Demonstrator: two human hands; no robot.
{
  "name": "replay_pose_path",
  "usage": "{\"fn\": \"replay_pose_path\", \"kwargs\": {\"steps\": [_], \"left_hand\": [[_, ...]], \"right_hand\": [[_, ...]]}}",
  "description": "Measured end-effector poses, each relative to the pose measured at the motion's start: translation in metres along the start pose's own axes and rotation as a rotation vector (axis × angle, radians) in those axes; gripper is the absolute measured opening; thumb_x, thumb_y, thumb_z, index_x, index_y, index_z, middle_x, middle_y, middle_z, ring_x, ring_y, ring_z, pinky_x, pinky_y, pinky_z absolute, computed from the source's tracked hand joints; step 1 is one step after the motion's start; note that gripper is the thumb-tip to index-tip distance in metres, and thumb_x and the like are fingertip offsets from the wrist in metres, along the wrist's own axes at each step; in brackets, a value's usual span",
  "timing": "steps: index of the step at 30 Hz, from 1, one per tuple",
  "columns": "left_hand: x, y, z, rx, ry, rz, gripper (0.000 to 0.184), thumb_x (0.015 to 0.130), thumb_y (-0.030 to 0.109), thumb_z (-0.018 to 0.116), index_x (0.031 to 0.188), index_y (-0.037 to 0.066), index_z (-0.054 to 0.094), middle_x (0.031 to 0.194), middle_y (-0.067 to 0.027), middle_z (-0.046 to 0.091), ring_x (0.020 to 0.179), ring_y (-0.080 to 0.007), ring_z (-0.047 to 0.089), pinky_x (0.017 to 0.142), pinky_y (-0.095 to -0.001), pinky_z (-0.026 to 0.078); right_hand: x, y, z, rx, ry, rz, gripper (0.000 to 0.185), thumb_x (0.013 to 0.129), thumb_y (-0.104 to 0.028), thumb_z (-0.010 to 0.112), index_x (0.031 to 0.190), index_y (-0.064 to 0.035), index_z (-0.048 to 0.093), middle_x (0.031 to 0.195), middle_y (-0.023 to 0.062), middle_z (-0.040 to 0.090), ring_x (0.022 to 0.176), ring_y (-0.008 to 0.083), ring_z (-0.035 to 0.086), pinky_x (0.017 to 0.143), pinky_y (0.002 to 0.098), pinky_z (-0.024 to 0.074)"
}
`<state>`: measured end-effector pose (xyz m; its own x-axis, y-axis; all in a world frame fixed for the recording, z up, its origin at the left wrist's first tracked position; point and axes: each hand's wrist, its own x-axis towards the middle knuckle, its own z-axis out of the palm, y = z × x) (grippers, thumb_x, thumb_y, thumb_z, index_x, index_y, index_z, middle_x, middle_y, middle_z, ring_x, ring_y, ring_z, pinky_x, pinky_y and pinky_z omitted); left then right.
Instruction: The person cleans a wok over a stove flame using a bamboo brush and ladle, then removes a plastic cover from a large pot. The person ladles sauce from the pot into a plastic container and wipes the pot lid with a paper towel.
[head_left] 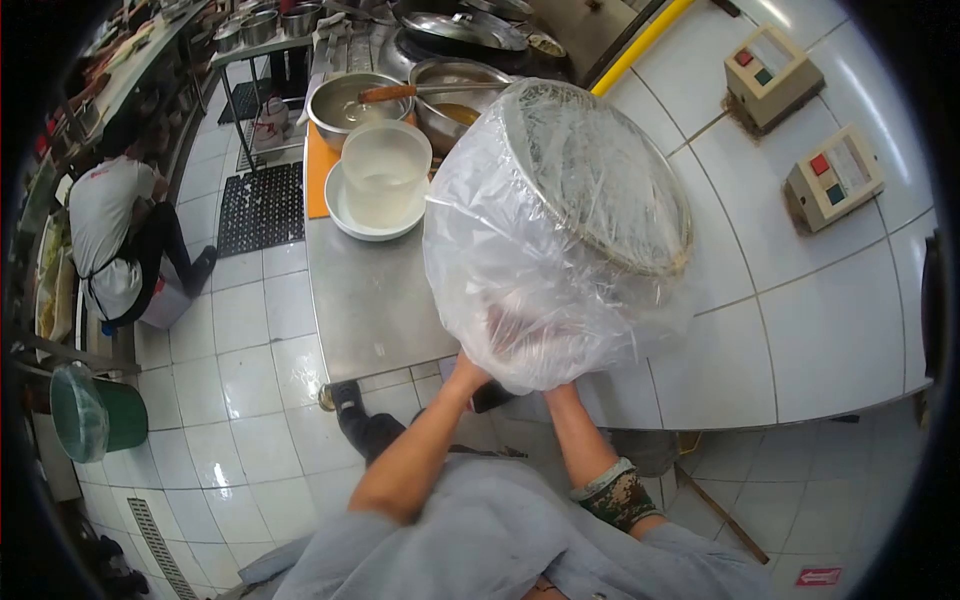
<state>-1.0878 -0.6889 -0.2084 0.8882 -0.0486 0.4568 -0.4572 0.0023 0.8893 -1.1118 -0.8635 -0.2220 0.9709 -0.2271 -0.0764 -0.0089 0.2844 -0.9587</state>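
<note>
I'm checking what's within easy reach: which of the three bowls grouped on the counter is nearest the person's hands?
The white bowl, with the translucent tub in it; the left metal bowl and right metal bowl both sit farther back.

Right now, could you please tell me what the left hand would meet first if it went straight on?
Probably the clear plastic covering the left hand, though depth beneath it is unclear.
</note>
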Motion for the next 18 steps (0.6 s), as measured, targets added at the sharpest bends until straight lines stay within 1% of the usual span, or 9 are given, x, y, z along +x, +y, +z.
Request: {"fn": "replay_pose_path", "kwargs": {"steps": [4,7,9,11,12,13,15,16,18], "left_hand": [[-0.004,-0.033,0.004,0.360,-0.008,0.214,0.042,0.085,0.024,0.064,0.122,0.004,0.056,0.118,-0.0169,0.058,0.110,-0.0362,0.053,0.096,-0.0442,0.040],[0.004,0.006,-0.013,0.260,-0.024,0.106,0.038,0.085,0.021,0.062,0.119,0.004,0.057,0.116,-0.0210,0.058,0.111,-0.0388,0.052,0.095,-0.0434,0.041],[-0.011,0.014,-0.015,0.345,-0.036,-0.025,0.034,0.083,0.017,0.059,0.114,0.004,0.059,0.112,-0.0221,0.059,0.108,-0.0385,0.054,0.090,-0.0437,0.044],[-0.020,0.029,-0.023,0.466,-0.450,0.006,0.024,0.077,0.011,0.057,0.099,0.003,0.062,0.100,-0.0206,0.063,0.096,-0.0380,0.059,0.082,-0.0461,0.047],[-0.053,0.017,-0.012,0.607,-0.604,-0.132,0.017,0.079,0.009,0.054,0.092,0.003,0.064,0.094,-0.0224,0.062,0.094,-0.0379,0.060,0.082,-0.0462,0.047],[-0.076,0.015,-0.009,0.455,-0.761,-0.233,0.018,0.083,0.011,0.052,0.091,0.001,0.065,0.096,-0.0245,0.062,0.096,-0.0378,0.061,0.082,-0.0448,0.047],[-0.100,0.001,-0.006,0.473,-0.530,-0.081,0.024,0.087,0.017,0.051,0.093,-0.001,0.065,0.098,-0.0252,0.063,0.094,-0.0380,0.061,0.081,-0.0409,0.048],[-0.074,0.020,-0.017,0.460,-0.568,-0.071,0.024,0.087,0.017,0.051,0.093,-0.001,0.065,0.098,-0.0252,0.063,0.094,-0.0380,0.061,0.081,-0.0409,0.048],[-0.027,0.059,-0.049,0.121,-0.586,-0.720,0.027,0.086,0.020,0.055,0.094,-0.004,0.065,0.106,-0.0265,0.061,0.099,-0.0346,0.060,0.086,-0.0364,0.046]], "right_hand": [[0.010,0.031,-0.032,-1.190,-0.017,-0.231,0.050,0.097,-0.035,0.044,0.139,-0.0078,0.038,0.142,0.0153,0.037,0.130,0.0307,0.034,0.109,0.0422,0.0252],[0.010,0.040,-0.042,-1.427,-0.071,-0.277,0.051,0.098,-0.034,0.043,0.140,-0.0069,0.036,0.145,0.0163,0.033,0.133,0.0314,0.030,0.113,0.0422,0.0199],[0.008,0.023,-0.052,-1.661,-0.128,-0.674,0.044,0.094,-0.029,0.050,0.132,-0.0063,0.043,0.132,0.0149,0.045,0.123,0.0284,0.041,0.105,0.0389,0.0308],[0.049,0.135,-0.165,-1.692,0.001,-0.631,0.042,0.089,-0.028,0.058,0.124,-0.0072,0.051,0.124,0.0161,0.052,0.118,0.0300,0.046,0.101,0.0394,0.0355],[0.037,0.114,-0.135,-1.641,-0.007,-0.494,0.042,0.088,-0.028,0.059,0.123,-0.0072,0.052,0.122,0.0161,0.053,0.117,0.0304,0.047,0.101,0.0396,0.0361],[0.026,0.100,-0.116,-1.589,-0.012,-0.409,0.041,0.087,-0.028,0.059,0.122,-0.0072,0.053,0.120,0.0162,0.054,0.116,0.0308,0.048,0.100,0.0398,0.0367],[0.018,0.072,-0.094,-1.484,-0.009,-0.350,0.040,0.085,-0.027,0.061,0.120,-0.0073,0.055,0.117,0.0162,0.056,0.114,0.0316,0.050,0.099,0.0401,0.0379],[0.007,0.054,-0.094,-1.438,-0.015,-0.330,0.040,0.084,-0.027,0.062,0.118,-0.0073,0.056,0.116,0.0162,0.057,0.113,0.0320,0.051,0.098,0.0403,0.0384],[-0.023,0.006,-0.093,-1.342,-0.037,-0.340,0.039,0.082,-0.027,0.064,0.116,-0.0073,0.058,0.112,0.0162,0.059,0.111,0.0328,0.052,0.097,0.0407,0.0396]]}}
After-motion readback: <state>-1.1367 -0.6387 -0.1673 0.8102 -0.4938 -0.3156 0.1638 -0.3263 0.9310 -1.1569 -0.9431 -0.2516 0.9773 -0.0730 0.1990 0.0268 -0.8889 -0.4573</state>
